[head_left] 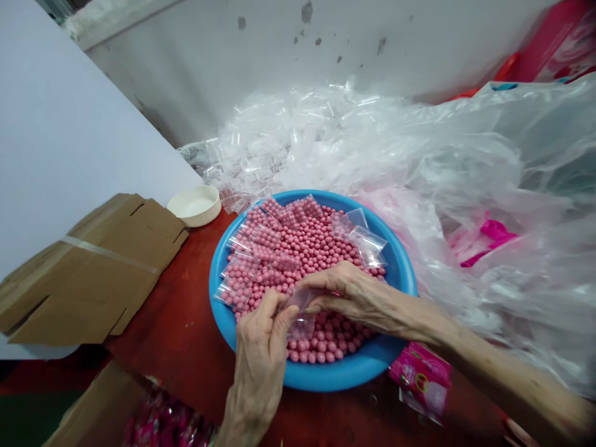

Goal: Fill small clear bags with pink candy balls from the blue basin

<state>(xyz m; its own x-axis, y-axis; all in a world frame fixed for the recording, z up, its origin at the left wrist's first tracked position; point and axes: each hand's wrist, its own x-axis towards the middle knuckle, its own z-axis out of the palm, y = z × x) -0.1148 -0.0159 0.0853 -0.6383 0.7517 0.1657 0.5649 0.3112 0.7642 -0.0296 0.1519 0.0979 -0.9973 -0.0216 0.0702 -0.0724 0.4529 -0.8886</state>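
Observation:
A blue basin [405, 268] full of round pink beads [321, 245] stands in front of me. Over the beads, my left hand [263, 347] pinches the near edge of a small clear plastic bag [300, 301]. My right hand [347, 290] grips the same bag from the other side, thumb and fingers closed at its edge. Below the hands another clear bag [302, 329] lies on the beads. Several bead-filled clear bags [267, 251] rest along the basin's left and far side. Flat clear bags [367, 242] lie at the right inside it.
A heap of clear bags [284, 133] lies behind the basin, beside large plastic sheeting [465, 167]. Flattened cardboard [93, 267] and a white round dish [195, 206] are at the left. A pink printed packet [421, 379] sits on the red table [181, 347]; a carton of pink packets [167, 419] is below.

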